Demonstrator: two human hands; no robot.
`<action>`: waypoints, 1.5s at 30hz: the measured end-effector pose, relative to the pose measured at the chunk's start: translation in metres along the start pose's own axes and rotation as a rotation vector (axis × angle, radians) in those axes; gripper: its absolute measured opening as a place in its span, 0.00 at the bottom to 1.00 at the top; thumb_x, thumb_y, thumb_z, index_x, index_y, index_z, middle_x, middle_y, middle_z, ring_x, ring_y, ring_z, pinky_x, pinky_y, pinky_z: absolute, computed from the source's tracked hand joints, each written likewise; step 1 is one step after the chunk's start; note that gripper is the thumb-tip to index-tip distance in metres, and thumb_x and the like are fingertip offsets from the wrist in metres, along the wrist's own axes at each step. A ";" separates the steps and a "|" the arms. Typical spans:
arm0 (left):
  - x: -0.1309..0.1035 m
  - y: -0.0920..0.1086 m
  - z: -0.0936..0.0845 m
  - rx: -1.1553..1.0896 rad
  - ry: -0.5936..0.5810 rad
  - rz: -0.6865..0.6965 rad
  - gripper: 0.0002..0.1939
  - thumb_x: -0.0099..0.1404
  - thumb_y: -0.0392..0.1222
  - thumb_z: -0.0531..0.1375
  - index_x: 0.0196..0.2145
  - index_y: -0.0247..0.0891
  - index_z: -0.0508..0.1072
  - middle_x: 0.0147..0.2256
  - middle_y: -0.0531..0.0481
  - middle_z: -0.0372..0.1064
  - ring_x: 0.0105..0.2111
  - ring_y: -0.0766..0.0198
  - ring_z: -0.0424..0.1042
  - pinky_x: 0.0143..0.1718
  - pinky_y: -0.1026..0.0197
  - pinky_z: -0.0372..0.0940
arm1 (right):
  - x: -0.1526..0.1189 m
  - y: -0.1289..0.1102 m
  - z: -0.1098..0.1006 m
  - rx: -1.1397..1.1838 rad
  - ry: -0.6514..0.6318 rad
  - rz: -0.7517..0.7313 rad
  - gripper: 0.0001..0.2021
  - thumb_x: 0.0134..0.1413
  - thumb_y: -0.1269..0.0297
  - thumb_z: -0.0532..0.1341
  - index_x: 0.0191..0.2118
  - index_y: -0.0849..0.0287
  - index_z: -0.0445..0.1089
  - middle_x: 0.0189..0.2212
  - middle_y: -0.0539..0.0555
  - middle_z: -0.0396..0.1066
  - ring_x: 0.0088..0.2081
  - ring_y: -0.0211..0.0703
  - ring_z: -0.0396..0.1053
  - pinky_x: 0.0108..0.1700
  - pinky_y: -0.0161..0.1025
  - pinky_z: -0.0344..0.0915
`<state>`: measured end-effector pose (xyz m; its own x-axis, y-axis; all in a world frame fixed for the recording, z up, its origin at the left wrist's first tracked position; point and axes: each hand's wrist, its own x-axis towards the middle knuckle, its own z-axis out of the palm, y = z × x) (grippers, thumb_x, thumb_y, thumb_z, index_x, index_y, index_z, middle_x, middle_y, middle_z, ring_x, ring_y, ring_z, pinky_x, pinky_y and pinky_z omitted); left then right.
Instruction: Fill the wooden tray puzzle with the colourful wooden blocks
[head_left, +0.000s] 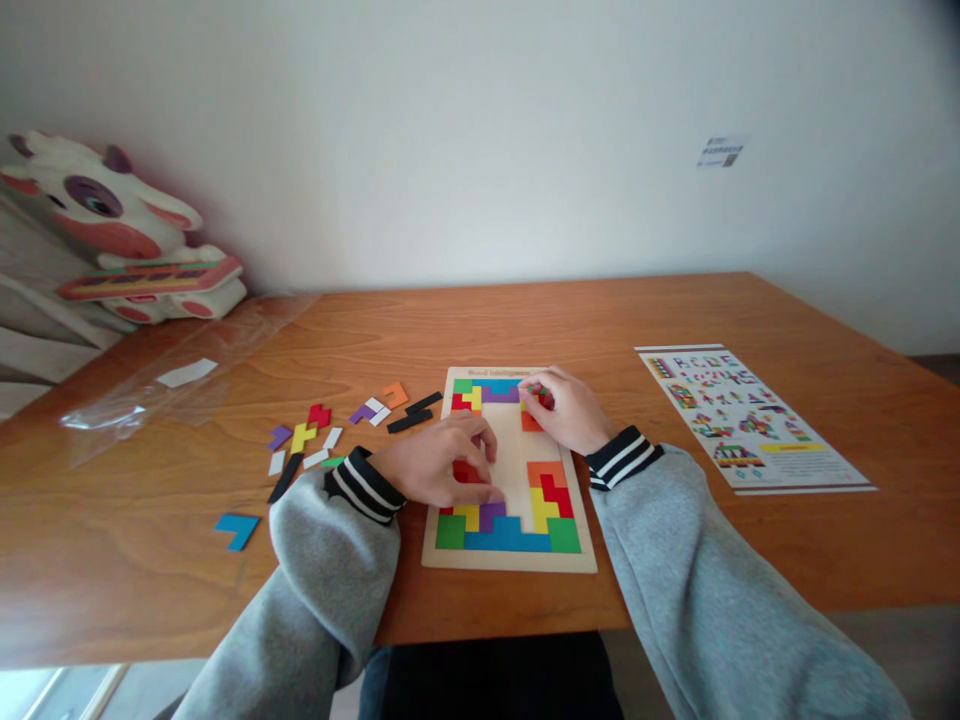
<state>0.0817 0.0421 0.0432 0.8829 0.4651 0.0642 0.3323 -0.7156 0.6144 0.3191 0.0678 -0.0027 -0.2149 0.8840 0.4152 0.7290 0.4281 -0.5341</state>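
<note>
A pale wooden puzzle board (pixel 510 562) lies on the table with coloured block pieces along its borders and bare wood in its middle. My left hand (pixel 439 460) rests over the board's left side, thumb and fingers apart, partly covering red pieces there. At the board's upper right corner, my right hand (pixel 568 408) has its fingers curled together, touching the pieces; what lies between the fingertips is mostly hidden. Below that hand sit an orange piece (pixel 544 470) and a red piece (pixel 556 496). Blue pieces (pixel 506 540) line the near edge, between green corners.
Loose pieces lie left of the board, including black bars (pixel 410 421), an orange piece (pixel 396 394), a yellow piece (pixel 302 438) and a blue piece (pixel 238 529). A printed sheet (pixel 757 420) lies at the right. Clear plastic wrap (pixel 142 385) and a cow toy (pixel 142 240) are at the left.
</note>
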 end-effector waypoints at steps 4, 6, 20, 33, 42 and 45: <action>0.001 -0.001 0.001 -0.011 0.040 -0.017 0.11 0.63 0.47 0.65 0.28 0.38 0.79 0.37 0.47 0.70 0.37 0.63 0.69 0.43 0.61 0.63 | 0.000 0.000 0.000 0.007 -0.012 0.009 0.07 0.60 0.64 0.59 0.39 0.56 0.74 0.39 0.55 0.74 0.38 0.44 0.73 0.41 0.40 0.69; 0.002 -0.002 0.002 -0.009 0.096 -0.027 0.12 0.65 0.46 0.63 0.28 0.37 0.78 0.36 0.47 0.71 0.36 0.64 0.69 0.42 0.62 0.63 | 0.000 0.000 0.000 0.009 -0.016 0.015 0.07 0.60 0.63 0.59 0.39 0.56 0.74 0.38 0.55 0.74 0.36 0.43 0.73 0.39 0.40 0.69; -0.058 -0.010 -0.030 0.336 0.565 -0.370 0.10 0.68 0.45 0.58 0.39 0.40 0.78 0.37 0.49 0.76 0.39 0.61 0.74 0.45 0.60 0.67 | -0.002 0.011 0.004 0.010 0.011 -0.005 0.13 0.61 0.56 0.56 0.41 0.58 0.74 0.36 0.56 0.74 0.34 0.45 0.72 0.38 0.42 0.69; -0.204 -0.072 -0.023 0.481 0.803 -0.890 0.18 0.66 0.55 0.56 0.43 0.43 0.79 0.44 0.48 0.79 0.46 0.52 0.75 0.51 0.52 0.67 | -0.002 0.012 0.003 -0.013 -0.001 -0.029 0.18 0.60 0.50 0.55 0.39 0.58 0.75 0.34 0.57 0.74 0.32 0.45 0.72 0.35 0.42 0.68; -0.200 -0.081 -0.020 0.471 0.865 -0.947 0.18 0.64 0.56 0.59 0.42 0.43 0.79 0.37 0.49 0.80 0.37 0.57 0.77 0.42 0.58 0.70 | -0.002 0.011 0.002 -0.012 -0.015 -0.009 0.18 0.59 0.49 0.55 0.39 0.58 0.75 0.34 0.57 0.74 0.31 0.45 0.71 0.34 0.42 0.68; -0.198 -0.083 -0.018 0.546 0.831 -0.921 0.18 0.68 0.54 0.55 0.44 0.43 0.78 0.39 0.48 0.79 0.38 0.56 0.78 0.42 0.58 0.70 | -0.002 0.012 0.002 -0.024 -0.017 -0.007 0.18 0.59 0.49 0.55 0.39 0.58 0.75 0.35 0.58 0.74 0.32 0.46 0.72 0.35 0.42 0.68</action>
<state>-0.1265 0.0192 -0.0064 -0.1247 0.9192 0.3735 0.9488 0.0004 0.3159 0.3263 0.0714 -0.0114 -0.2310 0.8841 0.4062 0.7426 0.4299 -0.5136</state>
